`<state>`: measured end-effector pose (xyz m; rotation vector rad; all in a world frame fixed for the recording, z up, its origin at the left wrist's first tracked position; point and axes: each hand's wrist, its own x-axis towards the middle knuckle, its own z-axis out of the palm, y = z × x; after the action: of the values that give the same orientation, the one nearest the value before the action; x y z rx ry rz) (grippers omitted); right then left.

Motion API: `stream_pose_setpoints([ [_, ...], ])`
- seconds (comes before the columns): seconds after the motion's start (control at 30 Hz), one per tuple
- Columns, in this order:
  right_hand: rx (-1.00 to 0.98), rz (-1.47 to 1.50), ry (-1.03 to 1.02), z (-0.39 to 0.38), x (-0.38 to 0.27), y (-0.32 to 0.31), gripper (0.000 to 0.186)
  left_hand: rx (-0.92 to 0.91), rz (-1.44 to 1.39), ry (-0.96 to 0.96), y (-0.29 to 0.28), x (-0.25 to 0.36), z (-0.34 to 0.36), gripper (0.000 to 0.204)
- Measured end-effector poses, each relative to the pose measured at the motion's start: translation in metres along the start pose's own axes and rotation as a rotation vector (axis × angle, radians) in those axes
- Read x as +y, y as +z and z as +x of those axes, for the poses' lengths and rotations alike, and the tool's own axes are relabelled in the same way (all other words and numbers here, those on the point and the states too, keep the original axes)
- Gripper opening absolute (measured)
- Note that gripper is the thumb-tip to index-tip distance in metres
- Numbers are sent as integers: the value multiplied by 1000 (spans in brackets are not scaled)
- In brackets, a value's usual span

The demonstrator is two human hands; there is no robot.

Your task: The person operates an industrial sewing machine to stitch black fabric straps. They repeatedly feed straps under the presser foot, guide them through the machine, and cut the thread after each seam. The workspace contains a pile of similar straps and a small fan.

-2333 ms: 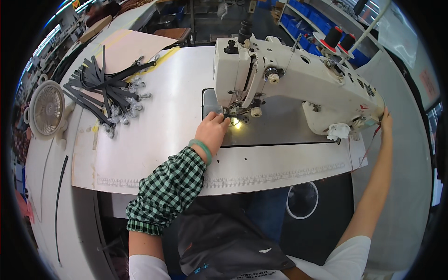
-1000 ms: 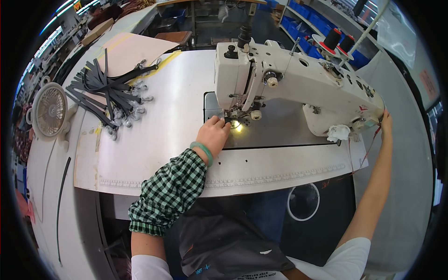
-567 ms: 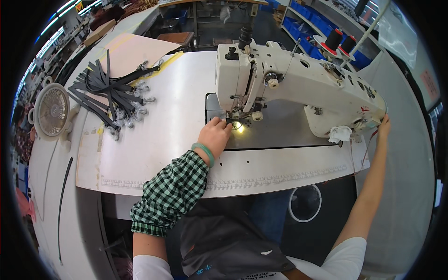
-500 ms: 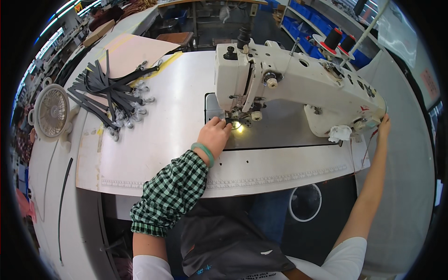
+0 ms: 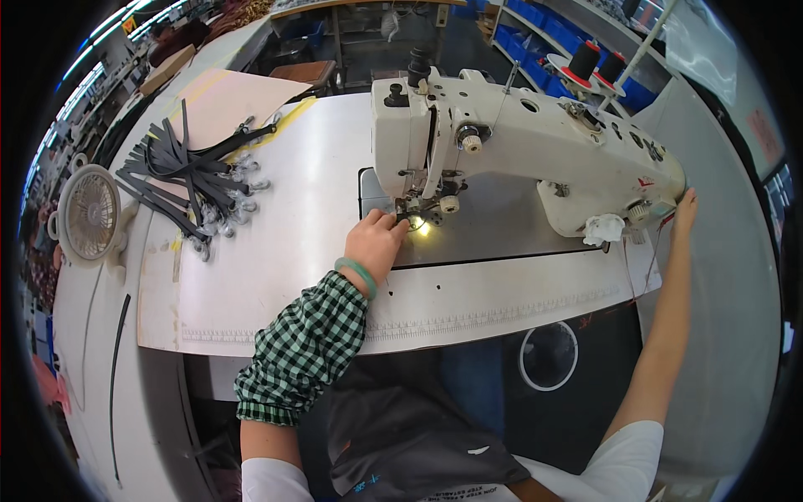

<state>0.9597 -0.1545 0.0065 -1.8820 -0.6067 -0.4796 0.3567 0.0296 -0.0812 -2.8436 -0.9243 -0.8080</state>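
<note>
My left hand [image 5: 371, 247], with a green bangle [image 5: 358, 272] and a checked sleeve cover [image 5: 305, 351], is at the needle area of a white sewing machine [image 5: 527, 125]. Its fingers are pinched together beside the presser foot, by the lit lamp [image 5: 422, 227]. Something small and dark shows at the fingertips, too hidden to name. Out at the machine's right end, my right hand [image 5: 687, 213] has its fingers curled on the handwheel, which is mostly hidden. A pile of dark grey straps [image 5: 196, 171] with clear-wrapped ends lies left on the white table [image 5: 293, 209].
Left of the table stands a small white fan [image 5: 89, 213], with a thin black strip [image 5: 119, 385] nearer me. Thread spools [image 5: 584, 63] rise behind the machine. Blue bins [image 5: 544, 29] fill shelves at the back. A ruler strip [image 5: 502, 311] runs along the table's front edge.
The whole view has shifted slightly, moving the machine a little left in the picture. Both hands keep their places, left at the needle and right at the machine's end.
</note>
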Motion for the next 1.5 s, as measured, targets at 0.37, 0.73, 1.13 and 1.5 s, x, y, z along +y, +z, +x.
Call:
stream_pose_setpoints([
  [0.37,-133,119,18,-12,49,-4,50,15,50,28,4,3,3,17],
  [0.73,-13,314,39,-22,40,-1,51,-69,47,-37,-3,6,2,29],
  [1.13,-269,-407,-214,58,-7,11,54,-45,271,-150,-8,-64,11,20],
  [1.5,48,42,-14,-12,49,21,50,92,-194,-448,-1,-71,22,22],
])
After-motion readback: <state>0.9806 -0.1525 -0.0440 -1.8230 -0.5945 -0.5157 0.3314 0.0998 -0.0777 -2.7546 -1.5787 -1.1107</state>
